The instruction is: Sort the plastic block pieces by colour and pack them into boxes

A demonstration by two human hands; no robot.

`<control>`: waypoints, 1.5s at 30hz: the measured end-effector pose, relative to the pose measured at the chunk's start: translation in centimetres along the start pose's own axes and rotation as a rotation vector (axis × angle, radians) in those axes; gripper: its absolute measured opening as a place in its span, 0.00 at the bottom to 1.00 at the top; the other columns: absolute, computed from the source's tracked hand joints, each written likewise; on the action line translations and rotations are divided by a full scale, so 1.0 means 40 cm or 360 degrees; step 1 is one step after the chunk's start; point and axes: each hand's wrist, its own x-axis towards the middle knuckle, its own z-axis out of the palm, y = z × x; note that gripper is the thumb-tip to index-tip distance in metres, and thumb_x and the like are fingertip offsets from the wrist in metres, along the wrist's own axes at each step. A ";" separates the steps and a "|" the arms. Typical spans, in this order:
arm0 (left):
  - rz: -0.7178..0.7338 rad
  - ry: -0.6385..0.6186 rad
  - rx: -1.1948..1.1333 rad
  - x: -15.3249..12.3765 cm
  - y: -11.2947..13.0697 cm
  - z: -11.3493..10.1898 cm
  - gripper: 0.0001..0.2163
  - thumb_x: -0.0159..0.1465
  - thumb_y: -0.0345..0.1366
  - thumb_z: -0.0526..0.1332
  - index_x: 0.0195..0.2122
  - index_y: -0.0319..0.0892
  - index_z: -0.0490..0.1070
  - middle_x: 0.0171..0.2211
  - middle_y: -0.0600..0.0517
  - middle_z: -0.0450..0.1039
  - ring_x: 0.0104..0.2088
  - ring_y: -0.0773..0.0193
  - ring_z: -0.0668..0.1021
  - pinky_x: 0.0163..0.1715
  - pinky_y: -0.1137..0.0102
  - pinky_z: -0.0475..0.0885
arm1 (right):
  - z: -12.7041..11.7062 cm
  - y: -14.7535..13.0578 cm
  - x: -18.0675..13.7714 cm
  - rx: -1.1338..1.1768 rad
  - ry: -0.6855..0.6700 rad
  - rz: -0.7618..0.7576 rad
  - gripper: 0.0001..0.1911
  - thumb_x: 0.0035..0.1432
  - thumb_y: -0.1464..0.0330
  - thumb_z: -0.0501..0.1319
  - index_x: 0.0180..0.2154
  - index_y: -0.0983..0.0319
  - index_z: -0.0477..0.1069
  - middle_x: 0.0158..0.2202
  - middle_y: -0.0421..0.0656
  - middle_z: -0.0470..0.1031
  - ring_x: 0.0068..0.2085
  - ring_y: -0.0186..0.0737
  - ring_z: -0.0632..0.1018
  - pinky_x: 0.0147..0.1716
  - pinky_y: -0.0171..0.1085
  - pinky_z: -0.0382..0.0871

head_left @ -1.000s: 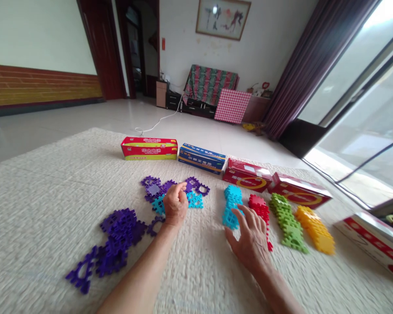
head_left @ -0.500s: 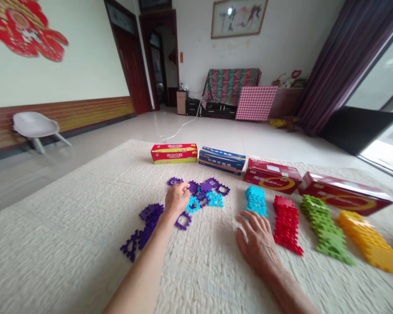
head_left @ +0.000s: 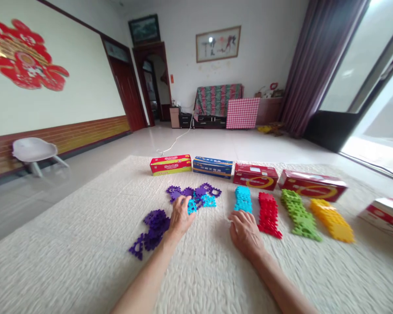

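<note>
My left hand (head_left: 180, 216) pinches a light blue interlocking plastic tile (head_left: 191, 206) at the right side of a loose purple heap. Beside that tile, another light blue tile (head_left: 209, 201) lies against the purple tiles (head_left: 201, 191). Left of my left wrist is a second heap of purple tiles (head_left: 155, 226). My right hand (head_left: 245, 233) rests at the near end of a row of light blue tiles (head_left: 243, 198), its fingers bent and close together. Whatever lies under those fingertips is hidden. Just right of it runs a row of red tiles (head_left: 268, 213).
Rows of green tiles (head_left: 299, 213) and yellow tiles (head_left: 332, 220) lie farther right. Behind stand a red-yellow box (head_left: 170, 165), a blue box (head_left: 212, 167) and two dark red boxes (head_left: 255, 175). Another box (head_left: 386, 218) sits at the right edge. A cream quilted mat (head_left: 85, 244) covers the floor.
My left hand has drawn back from the purple heap and now has a light blue tile. My right hand's spread fingers have curled together. The camera view has tilted up and turned right.
</note>
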 end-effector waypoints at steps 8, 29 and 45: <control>0.0078 -0.0154 -0.0321 -0.041 0.139 0.032 0.28 0.50 0.31 0.64 0.54 0.42 0.64 0.49 0.45 0.68 0.52 0.54 0.71 0.53 0.59 0.68 | -0.005 -0.003 -0.008 0.0139 0.0145 -0.0017 0.16 0.53 0.79 0.51 0.43 0.63 0.68 0.44 0.49 0.72 0.45 0.46 0.70 0.46 0.46 0.63; 0.0215 -0.0617 0.0394 0.175 -0.028 0.086 0.18 0.57 0.26 0.53 0.48 0.39 0.73 0.46 0.45 0.74 0.49 0.60 0.75 0.54 0.66 0.67 | -0.031 -0.023 -0.006 0.0565 -0.0353 -0.0145 0.13 0.51 0.77 0.55 0.39 0.60 0.69 0.44 0.46 0.72 0.45 0.45 0.71 0.45 0.43 0.64; -0.0129 -0.0343 0.0687 0.189 -0.045 0.004 0.17 0.62 0.28 0.50 0.48 0.38 0.72 0.39 0.43 0.76 0.39 0.58 0.77 0.42 0.67 0.70 | -0.032 -0.022 -0.007 0.0562 -0.0308 -0.0138 0.14 0.50 0.78 0.55 0.38 0.60 0.69 0.42 0.46 0.72 0.44 0.43 0.71 0.45 0.42 0.66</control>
